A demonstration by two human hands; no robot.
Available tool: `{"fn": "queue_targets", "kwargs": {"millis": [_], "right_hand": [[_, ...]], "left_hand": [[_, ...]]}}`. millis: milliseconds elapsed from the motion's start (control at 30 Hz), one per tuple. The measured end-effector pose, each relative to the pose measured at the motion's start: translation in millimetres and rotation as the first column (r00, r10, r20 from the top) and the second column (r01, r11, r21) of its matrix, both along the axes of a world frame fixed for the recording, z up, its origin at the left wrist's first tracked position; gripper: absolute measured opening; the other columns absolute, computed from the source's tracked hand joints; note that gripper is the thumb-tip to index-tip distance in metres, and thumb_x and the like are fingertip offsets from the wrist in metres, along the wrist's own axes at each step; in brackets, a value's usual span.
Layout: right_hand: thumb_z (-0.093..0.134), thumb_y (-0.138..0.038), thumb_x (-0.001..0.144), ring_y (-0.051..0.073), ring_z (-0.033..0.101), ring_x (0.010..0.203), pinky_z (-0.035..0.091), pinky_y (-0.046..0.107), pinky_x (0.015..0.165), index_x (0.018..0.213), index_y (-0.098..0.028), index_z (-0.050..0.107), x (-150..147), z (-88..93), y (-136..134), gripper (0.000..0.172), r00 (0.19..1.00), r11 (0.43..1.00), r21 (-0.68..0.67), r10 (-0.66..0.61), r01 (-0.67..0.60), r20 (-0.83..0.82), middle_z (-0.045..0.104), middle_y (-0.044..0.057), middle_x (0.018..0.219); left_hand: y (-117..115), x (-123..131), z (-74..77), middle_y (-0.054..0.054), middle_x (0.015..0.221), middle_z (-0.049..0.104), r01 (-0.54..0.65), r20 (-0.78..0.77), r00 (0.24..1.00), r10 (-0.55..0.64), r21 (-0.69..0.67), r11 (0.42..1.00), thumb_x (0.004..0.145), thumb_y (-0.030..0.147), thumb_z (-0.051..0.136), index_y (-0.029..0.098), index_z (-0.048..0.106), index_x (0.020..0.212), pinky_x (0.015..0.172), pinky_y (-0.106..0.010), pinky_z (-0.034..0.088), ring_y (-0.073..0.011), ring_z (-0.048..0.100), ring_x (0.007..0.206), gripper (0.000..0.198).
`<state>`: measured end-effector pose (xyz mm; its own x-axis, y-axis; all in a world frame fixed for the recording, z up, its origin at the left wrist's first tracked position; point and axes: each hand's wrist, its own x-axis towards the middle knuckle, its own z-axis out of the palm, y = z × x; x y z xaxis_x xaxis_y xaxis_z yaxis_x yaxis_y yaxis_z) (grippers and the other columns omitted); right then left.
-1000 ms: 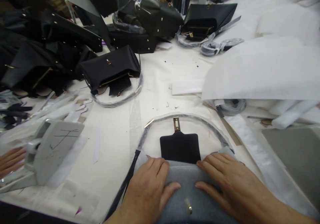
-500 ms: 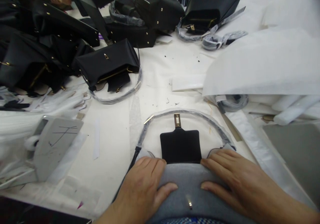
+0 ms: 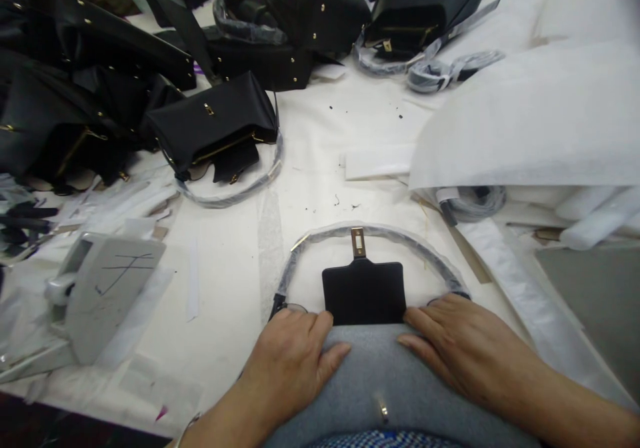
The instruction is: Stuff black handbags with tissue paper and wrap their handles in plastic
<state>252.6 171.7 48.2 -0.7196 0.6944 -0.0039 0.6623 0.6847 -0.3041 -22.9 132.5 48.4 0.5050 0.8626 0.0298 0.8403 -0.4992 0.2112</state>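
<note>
A handbag lies before me with its grey, cloth-like panel (image 3: 360, 368) toward my body and a small gold fitting (image 3: 383, 411) on it. From its far edge a black flap tab (image 3: 364, 295) lies flat on the table, tipped with a gold clasp (image 3: 358, 242). Beyond that arches the handle (image 3: 390, 233), wrapped in clear plastic. My left hand (image 3: 293, 351) grips the panel's edge left of the tab, fingers curled over and thumb on the grey face. Right of the tab, my right hand (image 3: 457, 341) holds the same edge likewise. Both sets of fingertips are partly hidden.
A black handbag (image 3: 215, 121) stands at the left, with several more piled behind it. White sheeting (image 3: 520, 121) covers the right side above a coiled, wrapped strap (image 3: 473, 201). A grey tape dispenser (image 3: 115, 295) sits at the left, and a grey board (image 3: 595, 301) at the right.
The grey panel looks flatter and more of it shows below my hands. Both thumbs have moved slightly up toward its edge. The view has shifted a little.
</note>
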Motion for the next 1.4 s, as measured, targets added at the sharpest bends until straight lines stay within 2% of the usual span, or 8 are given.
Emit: {"fn": "queue_targets", "kwargs": {"millis": [267, 400, 500, 567, 700, 967, 1267, 1400], "right_hand": [[0.046, -0.043, 0.1, 0.024, 0.062, 0.058, 0.039, 0.036, 0.061, 0.075, -0.023, 0.056, -5.6, -14.9, 1.5, 0.034, 0.994, 0.999, 0.05, -0.016, 0.011, 0.108, 0.063, 0.003, 0.061], [0.048, -0.043, 0.099, 0.024, 0.062, 0.058, 0.04, 0.036, 0.062, 0.074, -0.022, 0.056, -5.4, -16.3, -1.2, 0.033, 0.993, 0.997, 0.076, -0.017, 0.008, 0.115, 0.062, 0.003, 0.061], [0.048, -0.042, 0.099, 0.025, 0.063, 0.058, 0.04, 0.036, 0.061, 0.074, -0.022, 0.055, -5.2, -16.4, -1.6, 0.033, 0.994, 0.995, 0.101, -0.013, 0.002, 0.109, 0.063, 0.003, 0.061], [0.049, -0.042, 0.098, 0.025, 0.063, 0.058, 0.039, 0.036, 0.06, 0.074, -0.022, 0.055, -5.2, -15.3, -1.3, 0.032, 0.992, 0.993, 0.122, -0.013, -0.002, 0.124, 0.063, 0.003, 0.061], [0.048, -0.041, 0.099, 0.025, 0.064, 0.057, 0.038, 0.035, 0.059, 0.075, -0.021, 0.059, -6.8, -11.4, 0.7, 0.032, 0.985, 0.992, 0.128, -0.002, -0.021, 0.175, 0.065, 0.004, 0.06], [0.037, -0.043, 0.103, 0.026, 0.068, 0.069, 0.042, 0.034, 0.065, 0.086, -0.017, 0.063, -8.9, -1.0, 2.0, 0.04, 0.968, 1.0, 0.007, 0.002, -0.004, 0.252, 0.07, 0.008, 0.073], [0.064, -0.034, 0.091, 0.031, 0.066, 0.105, 0.048, 0.041, 0.091, 0.118, -0.011, 0.062, -41.6, 18.5, 52.3, 0.036, 0.924, 0.945, -0.084, -0.327, 0.316, -0.197, 0.071, 0.017, 0.111], [0.066, -0.025, 0.086, 0.023, 0.072, 0.083, 0.055, 0.033, 0.076, 0.128, -0.012, 0.059, -67.4, 22.8, 64.6, 0.044, 0.894, 0.931, -0.212, -0.348, 0.296, -0.283, 0.077, 0.007, 0.089]], "left_hand": [[-1.4, 7.2, -6.3, -0.009, 0.095, 0.069, -0.041, -0.039, 0.998, 0.041, 0.006, 0.999, 0.099, 0.05, 0.042, 0.015, 0.057, 0.115, 0.069, -0.042, 0.054, -0.0247, 0.066, 0.078, 0.042], [-15.0, 16.3, -0.9, -0.014, 0.119, 0.065, -0.125, 0.012, 0.992, 0.125, 0.192, 0.973, 0.101, 0.034, 0.045, 0.021, 0.06, 0.119, 0.097, -0.052, 0.05, -0.0283, 0.062, 0.111, 0.028], [-29.2, 19.4, 0.5, -0.007, 0.115, 0.068, -0.096, 0.118, 0.991, 0.069, 0.246, 0.964, 0.1, 0.019, 0.044, 0.023, 0.065, 0.115, 0.103, -0.041, 0.048, -0.0213, 0.063, 0.111, 0.026], [-37.8, 18.8, 3.2, -0.007, 0.114, 0.069, -0.035, 0.174, 0.985, 0.004, 0.178, 0.983, 0.101, 0.03, 0.043, 0.021, 0.064, 0.118, 0.103, -0.037, 0.05, -0.0205, 0.063, 0.111, 0.028], [-50.3, 15.7, 12.0, -0.017, 0.137, 0.058, 0.041, 0.139, 0.99, -0.036, -0.036, 0.999, 0.085, 0.075, 0.046, 0.024, 0.049, 0.142, 0.107, -0.059, 0.044, -0.034, 0.051, 0.132, 0.076], [-61.6, 17.0, -1.4, -0.012, 0.163, 0.02, 0.059, 0.069, 0.997, -0.047, -0.183, 0.981, 0.086, 0.072, 0.05, 0.039, 0.031, 0.151, 0.116, -0.066, 0.018, -0.038, 0.02, 0.148, 0.075], [-64.3, 19.0, -4.9, -0.013, 0.157, 0.032, 0.074, 0.069, 0.995, -0.072, -0.031, 0.997, 0.083, 0.071, 0.056, 0.035, 0.04, 0.147, 0.115, -0.063, 0.021, -0.0379, 0.027, 0.145, 0.076], [-65.3, 18.8, -5.4, -0.014, 0.154, 0.036, 0.076, 0.08, 0.994, -0.076, 0.0, 0.997, 0.084, 0.071, 0.055, 0.035, 0.042, 0.147, 0.115, -0.063, 0.023, -0.0381, 0.031, 0.143, 0.074]]}}
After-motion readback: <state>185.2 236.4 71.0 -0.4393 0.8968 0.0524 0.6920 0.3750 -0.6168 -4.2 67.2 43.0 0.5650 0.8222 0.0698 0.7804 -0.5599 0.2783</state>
